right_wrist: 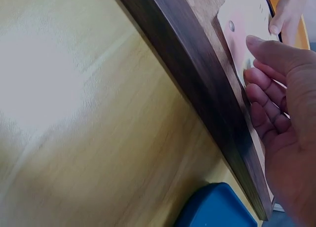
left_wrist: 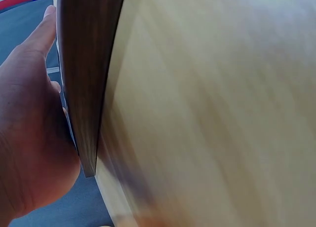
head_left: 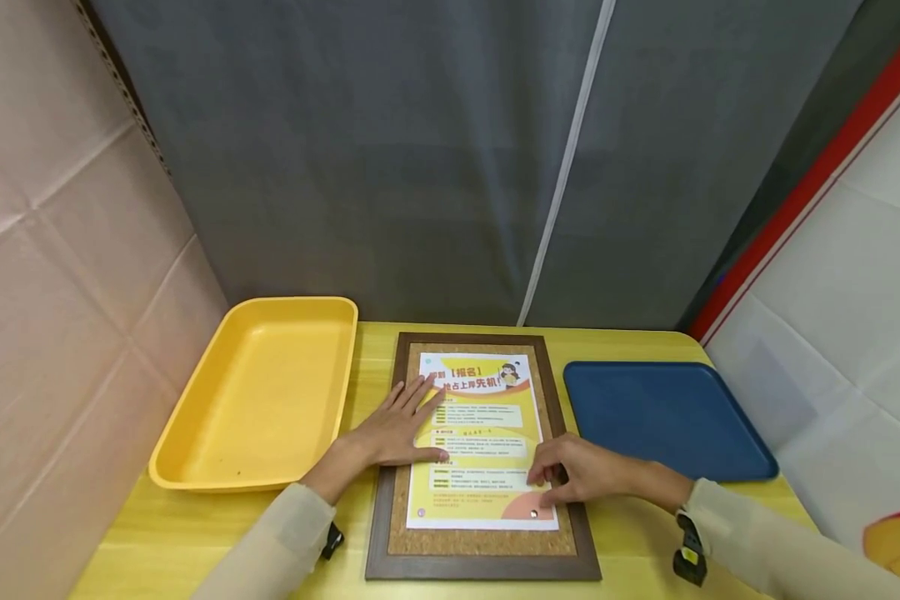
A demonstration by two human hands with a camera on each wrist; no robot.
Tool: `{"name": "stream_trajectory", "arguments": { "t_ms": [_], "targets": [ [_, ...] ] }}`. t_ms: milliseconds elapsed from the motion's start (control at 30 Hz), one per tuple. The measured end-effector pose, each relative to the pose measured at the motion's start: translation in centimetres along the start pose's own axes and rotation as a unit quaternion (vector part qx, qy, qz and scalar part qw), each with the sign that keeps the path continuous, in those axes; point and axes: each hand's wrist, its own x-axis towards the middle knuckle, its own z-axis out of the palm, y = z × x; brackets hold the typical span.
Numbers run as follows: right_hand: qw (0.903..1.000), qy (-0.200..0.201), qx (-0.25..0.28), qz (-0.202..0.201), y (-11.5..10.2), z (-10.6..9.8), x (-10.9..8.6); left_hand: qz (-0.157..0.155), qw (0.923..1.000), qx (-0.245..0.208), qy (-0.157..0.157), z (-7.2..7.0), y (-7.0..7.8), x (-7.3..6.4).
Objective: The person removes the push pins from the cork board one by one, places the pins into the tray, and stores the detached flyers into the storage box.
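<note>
A yellow-and-white printed poster [head_left: 487,417] lies on a cork board [head_left: 487,543] with a dark brown wooden frame [head_left: 483,568]. Small round pins [head_left: 534,514] show at the poster's two lower corners. My left hand [head_left: 393,429] rests flat with fingers spread over the poster's left edge and the frame's left side. On the other side, my right hand [head_left: 570,468] touches down by the poster's right edge, fingers loosely bent. In the right wrist view its thumb stands apart from the fingers [right_wrist: 266,96], with nothing seen between them, and a pin [right_wrist: 231,25] sits just beyond the thumb tip.
A deep yellow tray [head_left: 270,479] stands left of the board on the yellow wood-grain table [head_left: 150,550]. To the right lies a shallow blue tray [head_left: 660,417]. A grey curtain [head_left: 382,167] hangs behind, and pale sheets [head_left: 67,275] close both sides.
</note>
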Motion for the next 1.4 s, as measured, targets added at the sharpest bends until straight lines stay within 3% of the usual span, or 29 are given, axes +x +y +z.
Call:
{"name": "stream_trajectory", "arguments": {
  "t_ms": [567, 1233, 1400],
  "targets": [
    [0.9987, -0.041, 0.021, 0.021, -0.9, 0.6, 0.7, -0.005, 0.9995, 0.022, -0.022, -0.7, -0.4, 0.5],
    [0.9996, -0.025, -0.008, -0.008, -1.0, 1.5, 0.7, -0.013, 0.9992, 0.018, -0.032, -0.5, -0.2, 0.3],
    [0.9996, -0.029, -0.004, 0.002, -1.2, 1.4, 0.7, -0.012, 0.9992, 0.020, -0.031, -0.6, -0.2, 0.4]
  ]
}}
